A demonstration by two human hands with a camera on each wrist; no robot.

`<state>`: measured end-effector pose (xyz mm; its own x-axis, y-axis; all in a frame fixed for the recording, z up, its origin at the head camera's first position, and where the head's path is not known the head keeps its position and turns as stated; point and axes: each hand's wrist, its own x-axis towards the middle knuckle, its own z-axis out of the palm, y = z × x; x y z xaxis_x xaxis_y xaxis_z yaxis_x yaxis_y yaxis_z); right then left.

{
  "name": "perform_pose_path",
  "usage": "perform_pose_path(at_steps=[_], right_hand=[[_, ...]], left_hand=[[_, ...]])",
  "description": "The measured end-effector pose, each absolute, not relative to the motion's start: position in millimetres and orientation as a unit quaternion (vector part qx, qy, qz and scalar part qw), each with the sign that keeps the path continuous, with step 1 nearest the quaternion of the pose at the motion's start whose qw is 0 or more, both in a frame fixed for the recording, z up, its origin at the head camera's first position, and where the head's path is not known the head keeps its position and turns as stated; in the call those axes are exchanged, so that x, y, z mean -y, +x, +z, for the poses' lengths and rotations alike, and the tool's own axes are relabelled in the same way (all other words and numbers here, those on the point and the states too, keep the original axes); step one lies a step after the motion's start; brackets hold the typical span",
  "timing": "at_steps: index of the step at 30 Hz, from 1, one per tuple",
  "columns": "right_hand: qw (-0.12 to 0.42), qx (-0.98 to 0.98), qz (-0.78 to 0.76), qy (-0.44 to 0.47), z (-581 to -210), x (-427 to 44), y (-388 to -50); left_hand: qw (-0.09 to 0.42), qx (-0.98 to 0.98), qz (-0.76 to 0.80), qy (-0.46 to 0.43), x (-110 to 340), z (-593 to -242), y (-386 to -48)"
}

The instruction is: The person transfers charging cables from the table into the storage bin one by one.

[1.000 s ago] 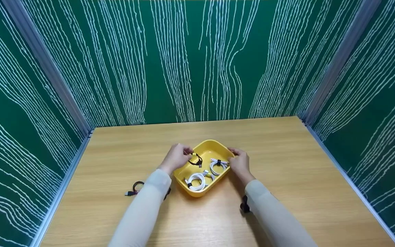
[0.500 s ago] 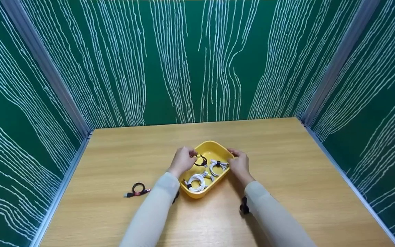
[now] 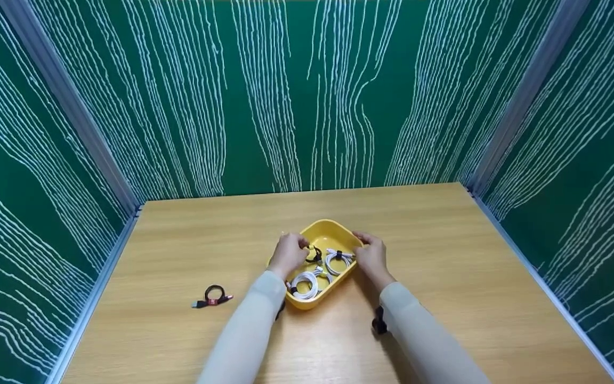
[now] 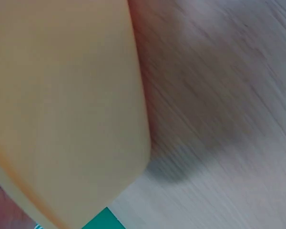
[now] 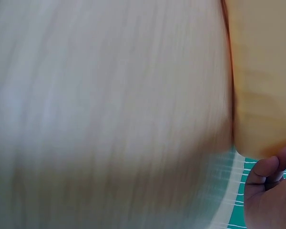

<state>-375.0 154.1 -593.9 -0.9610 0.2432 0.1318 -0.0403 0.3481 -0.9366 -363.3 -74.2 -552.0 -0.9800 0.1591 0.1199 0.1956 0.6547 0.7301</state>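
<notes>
A yellow plastic box [image 3: 328,228] sits tilted at an angle on the wooden table. My left hand [image 3: 289,254] reaches over its left rim and pinches a small coiled black cable [image 3: 315,256] just inside. My right hand [image 3: 372,255] grips the box's right rim, thumb inside and fingers outside; part of it shows in the right wrist view by the yellow wall [image 5: 264,86]. Lower in the box lie a coiled white cable [image 3: 297,281] and another white cable with a black tie [image 3: 333,263]. The left wrist view is mostly filled by the box's outer wall [image 4: 71,105].
A black cable with a red tie [image 3: 212,302] lies coiled on the table left of the box. Green panels with white wavy lines [image 3: 264,96] enclose the table [image 3: 424,213] at the back and both sides.
My left hand moves right and slightly down, carrying the black cable lower into the box. The cable with the red tie comes into full view. My right hand keeps its grip on the rim.
</notes>
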Motion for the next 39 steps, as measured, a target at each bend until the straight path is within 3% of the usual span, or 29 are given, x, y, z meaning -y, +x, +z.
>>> perform_pose_path(at_steps=[9, 32, 33, 39], right_hand=[[0.122, 0.81, 0.57, -0.063, -595.1, -153.3, -375.3], [0.121, 0.81, 0.57, -0.068, -595.7, -151.4, -375.0], [0.121, 0.81, 0.571, -0.067, -595.7, -151.5, -375.0], [0.122, 0.809, 0.571, -0.064, -595.5, -152.0, -374.7]], left_hand=[[0.011, 0.918, -0.382, -0.105, 73.1, -560.7, -367.1], [0.034, 0.94, -0.305, -0.149, 81.6, -568.9, -371.5], [0.022, 0.94, -0.309, -0.14, 78.9, -554.9, -362.5], [-0.018, 0.938, -0.322, -0.125, 78.8, -547.7, -362.0]])
